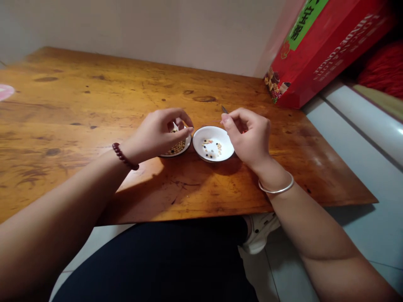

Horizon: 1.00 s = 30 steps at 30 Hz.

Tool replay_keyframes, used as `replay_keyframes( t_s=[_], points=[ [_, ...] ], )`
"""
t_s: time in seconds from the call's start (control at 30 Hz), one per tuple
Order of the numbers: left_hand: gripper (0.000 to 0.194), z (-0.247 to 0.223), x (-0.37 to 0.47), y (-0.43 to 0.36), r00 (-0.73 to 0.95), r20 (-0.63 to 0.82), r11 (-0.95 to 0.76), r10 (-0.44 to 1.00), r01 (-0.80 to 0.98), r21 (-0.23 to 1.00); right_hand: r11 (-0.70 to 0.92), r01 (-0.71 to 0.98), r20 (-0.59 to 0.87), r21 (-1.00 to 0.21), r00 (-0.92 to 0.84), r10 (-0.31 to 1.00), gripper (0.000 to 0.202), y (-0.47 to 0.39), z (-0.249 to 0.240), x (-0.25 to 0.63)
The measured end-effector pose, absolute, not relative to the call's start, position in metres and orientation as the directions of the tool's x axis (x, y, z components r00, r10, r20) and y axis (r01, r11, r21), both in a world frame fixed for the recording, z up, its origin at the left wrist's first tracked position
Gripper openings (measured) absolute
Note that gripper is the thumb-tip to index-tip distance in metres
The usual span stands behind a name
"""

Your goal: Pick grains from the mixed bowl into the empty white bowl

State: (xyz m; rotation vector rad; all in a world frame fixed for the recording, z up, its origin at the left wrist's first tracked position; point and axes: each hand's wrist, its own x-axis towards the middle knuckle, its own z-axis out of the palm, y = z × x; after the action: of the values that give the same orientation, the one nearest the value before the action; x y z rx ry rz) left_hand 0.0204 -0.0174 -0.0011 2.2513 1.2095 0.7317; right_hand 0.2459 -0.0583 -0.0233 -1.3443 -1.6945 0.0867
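Two small white bowls stand side by side on the wooden table. The left bowl [188, 144] holds many pale and dark beans and is partly covered by my left hand [160, 131]. That hand hovers over it with fingers curled, thumb and fingertips near each other; whether anything is between them is too small to tell. In the right bowl [212, 134] lie several pale and black beans, spread about its bottom. My right hand [250, 132] is closed at that bowl's right edge, around a thin, dark-tipped tool [224, 110]. Something red shows within its fingers.
The wooden table [94, 96] meets a pale wall at the back. A large red box [315, 63] stands at the back right, beside red fluffy fabric [384, 69]. A pink and white item [6, 92] lies at the far left. My legs are below the front edge.
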Motion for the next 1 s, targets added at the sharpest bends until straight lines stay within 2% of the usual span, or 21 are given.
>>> replay_keyframes(
  t_s=[0.1, 0.2, 0.33, 0.67, 0.87, 1.0],
  points=[
    [0.033, 0.000, 0.023, -0.020, 0.458, 0.131, -0.343, 0.879, 0.418, 0.841, 0.440, 0.676, 0.642, -0.590, 0.064, 0.764, 0.040, -0.062, -0.020, 0.245],
    [0.035, 0.000, 0.023, -0.021, 0.489, 0.028, -0.208, 0.872, 0.317, 0.925, 0.476, 0.639, 0.676, -0.604, 0.096, 0.730, 0.040, -0.068, -0.017, 0.244],
    [0.038, -0.002, 0.021, -0.021, 0.532, -0.028, -0.146, 0.846, 0.282, 0.948, 0.490, 0.642, 0.708, -0.589, 0.119, 0.696, 0.039, -0.075, -0.014, 0.242],
    [0.038, -0.003, 0.021, -0.022, 0.550, -0.046, -0.129, 0.834, 0.275, 0.953, 0.459, 0.714, 0.704, -0.528, 0.066, 0.707, 0.041, -0.078, -0.013, 0.241],
    [0.037, -0.004, 0.020, -0.023, 0.536, -0.039, -0.145, 0.843, 0.297, 0.944, 0.512, 0.652, 0.729, -0.559, 0.093, 0.678, 0.038, -0.077, -0.014, 0.241],
    [0.037, -0.004, 0.020, -0.024, 0.527, -0.036, -0.155, 0.849, 0.314, 0.937, 0.481, 0.655, 0.704, -0.583, 0.111, 0.702, 0.041, -0.079, -0.012, 0.241]
  ],
)
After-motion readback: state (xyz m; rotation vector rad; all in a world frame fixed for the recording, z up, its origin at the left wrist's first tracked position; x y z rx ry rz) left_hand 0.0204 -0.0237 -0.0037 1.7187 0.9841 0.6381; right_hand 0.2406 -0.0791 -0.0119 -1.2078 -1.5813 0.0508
